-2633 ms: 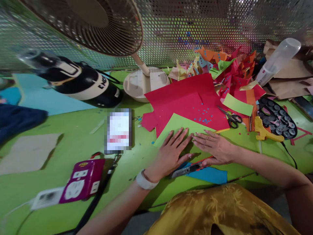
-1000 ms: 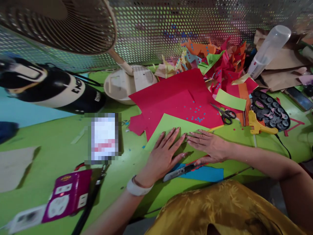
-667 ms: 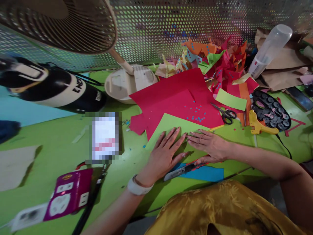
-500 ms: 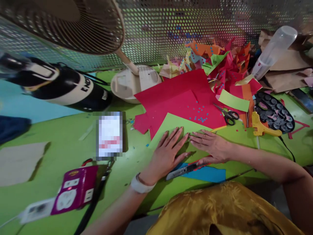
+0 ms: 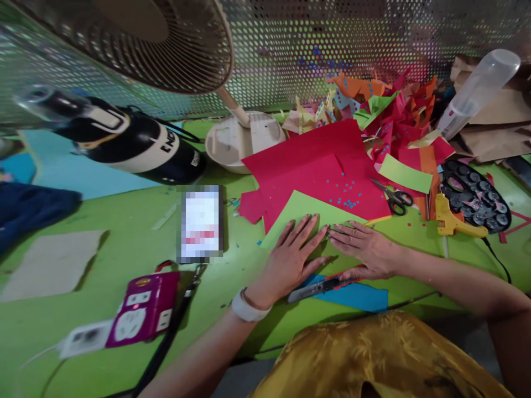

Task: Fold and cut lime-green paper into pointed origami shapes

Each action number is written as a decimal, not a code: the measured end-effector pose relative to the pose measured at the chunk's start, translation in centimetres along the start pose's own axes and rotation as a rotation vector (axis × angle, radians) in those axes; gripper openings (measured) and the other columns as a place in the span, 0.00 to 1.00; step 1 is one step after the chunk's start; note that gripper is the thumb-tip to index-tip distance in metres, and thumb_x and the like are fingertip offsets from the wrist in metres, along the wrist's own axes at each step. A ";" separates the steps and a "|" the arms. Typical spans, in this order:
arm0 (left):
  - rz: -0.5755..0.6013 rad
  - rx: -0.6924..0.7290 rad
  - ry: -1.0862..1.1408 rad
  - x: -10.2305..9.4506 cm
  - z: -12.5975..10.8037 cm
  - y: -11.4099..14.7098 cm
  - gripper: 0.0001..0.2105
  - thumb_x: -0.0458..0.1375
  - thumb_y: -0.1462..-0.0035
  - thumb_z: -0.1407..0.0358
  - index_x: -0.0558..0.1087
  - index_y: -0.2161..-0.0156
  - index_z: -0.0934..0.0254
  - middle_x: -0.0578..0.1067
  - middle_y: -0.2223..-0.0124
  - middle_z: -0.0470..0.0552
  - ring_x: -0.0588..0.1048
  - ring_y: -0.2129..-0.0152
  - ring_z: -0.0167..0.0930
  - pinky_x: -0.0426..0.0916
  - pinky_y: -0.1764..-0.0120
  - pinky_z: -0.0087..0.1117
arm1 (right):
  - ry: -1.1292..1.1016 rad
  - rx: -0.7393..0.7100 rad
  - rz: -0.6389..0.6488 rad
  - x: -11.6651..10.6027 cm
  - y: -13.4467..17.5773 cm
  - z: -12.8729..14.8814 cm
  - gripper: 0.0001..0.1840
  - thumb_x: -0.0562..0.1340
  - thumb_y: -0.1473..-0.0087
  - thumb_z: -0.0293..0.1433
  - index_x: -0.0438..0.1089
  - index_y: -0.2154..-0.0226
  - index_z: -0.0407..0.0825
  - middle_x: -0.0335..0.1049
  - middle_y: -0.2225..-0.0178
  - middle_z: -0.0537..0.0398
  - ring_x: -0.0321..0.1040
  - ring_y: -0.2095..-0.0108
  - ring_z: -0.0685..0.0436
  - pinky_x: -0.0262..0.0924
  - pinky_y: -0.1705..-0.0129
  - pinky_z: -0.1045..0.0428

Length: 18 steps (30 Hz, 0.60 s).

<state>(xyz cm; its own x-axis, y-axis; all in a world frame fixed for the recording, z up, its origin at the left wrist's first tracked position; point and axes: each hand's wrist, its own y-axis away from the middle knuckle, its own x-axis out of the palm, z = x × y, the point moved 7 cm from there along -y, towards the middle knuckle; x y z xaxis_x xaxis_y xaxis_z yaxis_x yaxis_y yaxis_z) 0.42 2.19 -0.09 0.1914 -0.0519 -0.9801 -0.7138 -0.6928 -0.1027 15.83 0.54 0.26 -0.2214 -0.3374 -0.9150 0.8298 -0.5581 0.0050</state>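
Note:
My left hand [image 5: 295, 257] lies flat with its fingers spread over a light green sheet of paper [image 5: 299, 207]. To its right, my right hand [image 5: 367, 249] rests palm down on the same sheet, fingers stretched out. Just below the hands a box cutter [image 5: 317, 288] lies across a strip of blue paper [image 5: 360, 297]; my right thumb is beside or over its far end, and I cannot tell whether it touches. Beyond the green sheet is a large red sheet of paper [image 5: 298, 157], scattered with small blue bits [image 5: 347, 200].
Scissors [image 5: 394, 199], a yellow glue gun [image 5: 456, 218] and a black palette [image 5: 477, 193] lie on the right. Behind are paper scraps [image 5: 385, 116] and a clear bottle [image 5: 485, 88]. On the left are a fan [image 5: 226, 61], a black bottle [image 5: 153, 146], a phone [image 5: 201, 221] and a purple power socket [image 5: 143, 307].
The whole view has shifted slightly, so everything appears a little farther right. Both hands keep the same flat pose on the green paper.

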 end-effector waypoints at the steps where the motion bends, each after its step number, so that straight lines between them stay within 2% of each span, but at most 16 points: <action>1: -0.001 0.002 -0.006 0.0 0.0 0.0 0.30 0.47 0.32 0.51 0.54 0.31 0.62 0.48 0.28 0.59 0.48 0.31 0.41 0.46 0.33 0.48 | 0.002 0.000 0.001 0.0 0.0 0.0 0.44 0.45 0.36 0.55 0.50 0.33 0.37 0.43 0.30 0.39 0.35 0.28 0.40 0.33 0.28 0.41; 9: 0.021 0.001 -0.059 0.3 0.0 -0.1 0.30 0.44 0.32 0.49 0.51 0.30 0.60 0.48 0.28 0.59 0.48 0.31 0.41 0.42 0.33 0.50 | 0.033 -0.006 0.012 -0.1 -0.1 0.1 0.44 0.46 0.35 0.54 0.50 0.33 0.35 0.43 0.30 0.38 0.36 0.29 0.38 0.33 0.28 0.41; 18: 0.060 0.039 -0.094 0.6 0.2 -0.2 0.36 0.43 0.35 0.43 0.46 0.29 0.59 0.45 0.27 0.61 0.47 0.31 0.44 0.34 0.33 0.55 | 0.110 0.037 0.040 -0.6 0.2 -0.3 0.49 0.45 0.38 0.59 0.52 0.33 0.36 0.47 0.31 0.36 0.43 0.30 0.36 0.39 0.30 0.41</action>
<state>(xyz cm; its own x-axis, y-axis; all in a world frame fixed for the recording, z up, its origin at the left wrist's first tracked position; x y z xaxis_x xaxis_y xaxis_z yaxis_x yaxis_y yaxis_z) 0.54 2.45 -0.68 0.0848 -0.0235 -0.9961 -0.7484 -0.6616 -0.0481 16.28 0.89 0.73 -0.1289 -0.2759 -0.9525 0.8171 -0.5738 0.0556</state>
